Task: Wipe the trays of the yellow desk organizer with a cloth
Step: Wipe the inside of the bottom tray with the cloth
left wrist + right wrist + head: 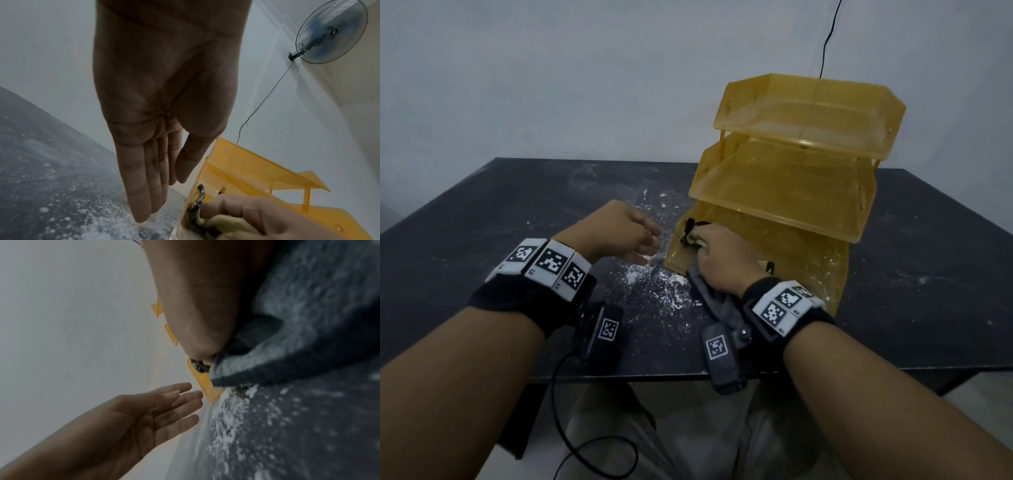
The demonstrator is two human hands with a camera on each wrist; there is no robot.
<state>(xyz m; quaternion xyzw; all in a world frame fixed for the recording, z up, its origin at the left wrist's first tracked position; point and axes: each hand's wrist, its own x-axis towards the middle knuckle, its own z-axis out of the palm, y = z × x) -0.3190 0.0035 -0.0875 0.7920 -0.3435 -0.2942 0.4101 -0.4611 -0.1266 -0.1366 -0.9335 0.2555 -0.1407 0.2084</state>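
Observation:
A translucent yellow desk organizer (791,164) with three stacked trays stands on the black table (482,212), right of centre. My right hand (717,255) is in the bottom tray's front left corner (674,253), gripping a dark grey cloth (709,298) whose yellowish side (224,222) shows under the fingers. The cloth's tail hangs back over the tray's front lip toward my wrist. My left hand (633,233) hovers just left of that corner with straight fingers (141,194) and holds nothing; in the right wrist view the left hand (164,405) is close to the tray's edge (205,382).
White powder (661,284) is scattered on the table in front of and left of the organizer. A wall fan (331,32) with a black cord (828,37) hangs on the wall behind. The table's near edge (654,375) runs just below my wrists.

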